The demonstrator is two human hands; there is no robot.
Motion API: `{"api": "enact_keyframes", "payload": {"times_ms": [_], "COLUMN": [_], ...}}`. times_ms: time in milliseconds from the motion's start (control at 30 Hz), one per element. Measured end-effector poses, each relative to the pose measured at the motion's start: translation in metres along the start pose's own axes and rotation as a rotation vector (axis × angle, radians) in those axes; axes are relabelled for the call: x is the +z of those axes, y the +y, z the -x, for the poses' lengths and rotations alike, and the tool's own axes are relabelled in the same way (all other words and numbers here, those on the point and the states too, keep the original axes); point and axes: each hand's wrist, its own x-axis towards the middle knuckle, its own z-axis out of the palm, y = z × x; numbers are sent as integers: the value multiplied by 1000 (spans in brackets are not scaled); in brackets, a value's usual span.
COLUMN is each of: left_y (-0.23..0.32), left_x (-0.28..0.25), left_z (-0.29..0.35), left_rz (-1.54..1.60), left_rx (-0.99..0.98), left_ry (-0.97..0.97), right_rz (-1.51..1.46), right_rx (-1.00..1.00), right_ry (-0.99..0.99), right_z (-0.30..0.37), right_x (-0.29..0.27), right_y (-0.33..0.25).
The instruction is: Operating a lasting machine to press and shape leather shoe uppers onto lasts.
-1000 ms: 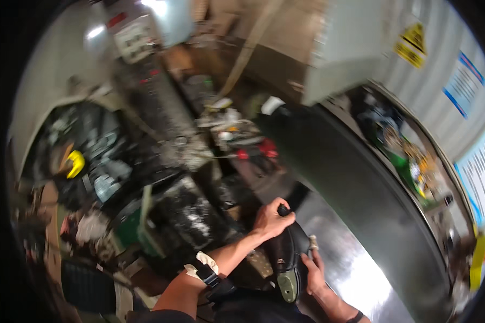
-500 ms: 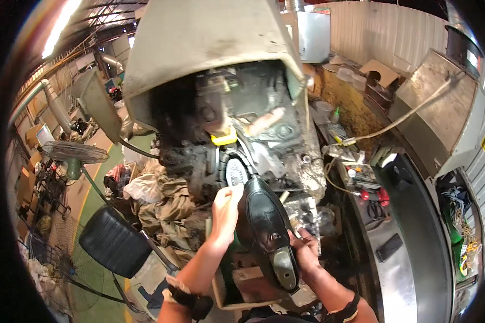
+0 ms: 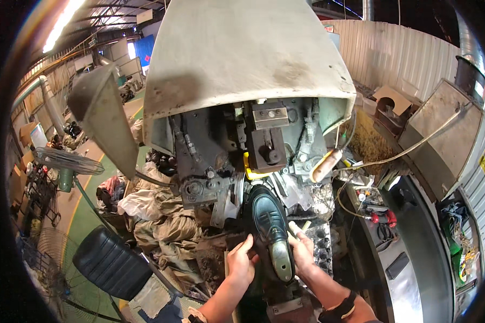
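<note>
A black leather shoe sits on a metal-heeled shoe last, its toe pointing into the jaws of the machine. My right hand grips the last's heel end from the right side, fingers along its edge. My left hand is beside the shoe's heel on the left, thumb raised and fingers loosely curled, holding nothing I can see. Pale material shows at my right fingertips; whether it is finger tape or a small stick, I cannot tell. The toe's contact with the jaws is partly hidden.
A large pale hood overhangs the machine. Crumpled tan cloth lies to the left, near a black padded seat and a fan. At right, a metal bench carries a red tool. A wooden-handled tool hangs by the jaws.
The shoe has moved to lie under the jaws, toe forward. My left hand has left the toe area and come back beside the heel. My right hand still grips the last's heel end.
</note>
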Motion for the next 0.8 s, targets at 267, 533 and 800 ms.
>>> {"api": "enact_keyframes", "payload": {"times_ms": [267, 533, 800], "left_y": [1, -10, -44], "left_x": [5, 7, 5], "left_z": [-31, -39, -65], "left_rz": [65, 128, 427], "left_rx": [-22, -67, -30], "left_ry": [-5, 31, 55], "right_rz": [-15, -38, -109], "right_rx": [62, 81, 47], "right_ry": [-9, 32, -27], "right_z": [-21, -32, -46], "right_x": [13, 4, -4], "right_y": [-4, 2, 22]}}
